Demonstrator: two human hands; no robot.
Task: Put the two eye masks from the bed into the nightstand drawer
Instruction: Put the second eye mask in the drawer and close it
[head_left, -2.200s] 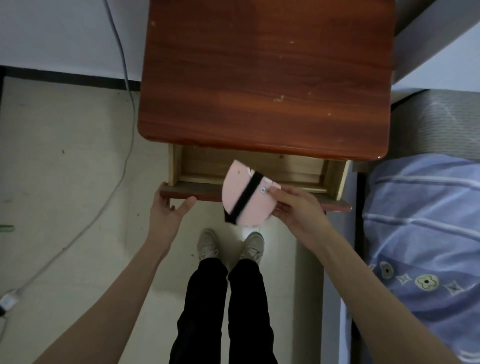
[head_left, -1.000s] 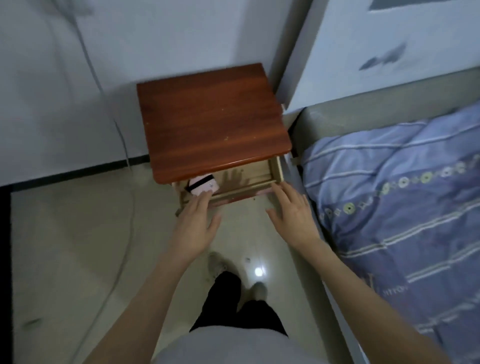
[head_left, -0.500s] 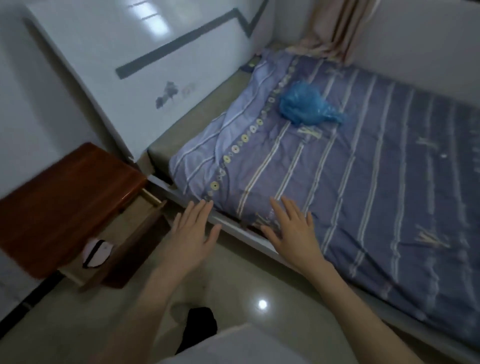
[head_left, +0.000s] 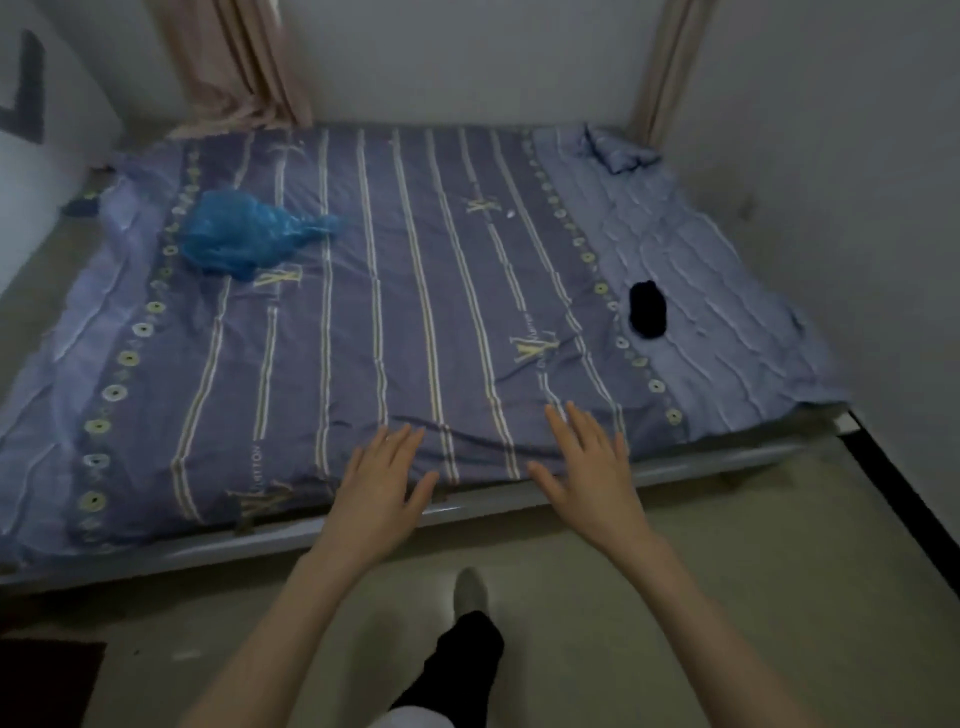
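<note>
Both hands (head_left: 483, 483) empty; dark eye mask (head_left: 648, 310), probably, on bed (head_left: 395, 322).

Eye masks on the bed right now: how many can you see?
1: a dark eye mask on the bed's right side, beyond the right hand. Nothing else resembles one.

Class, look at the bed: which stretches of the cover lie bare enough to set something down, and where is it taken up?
Bare: the wide striped middle of the bed cover, between the blue plastic bag and the black item, and the near edge ahead of both open hands. Taken: the far-left patch under the bag, the right side around the black item.
</note>
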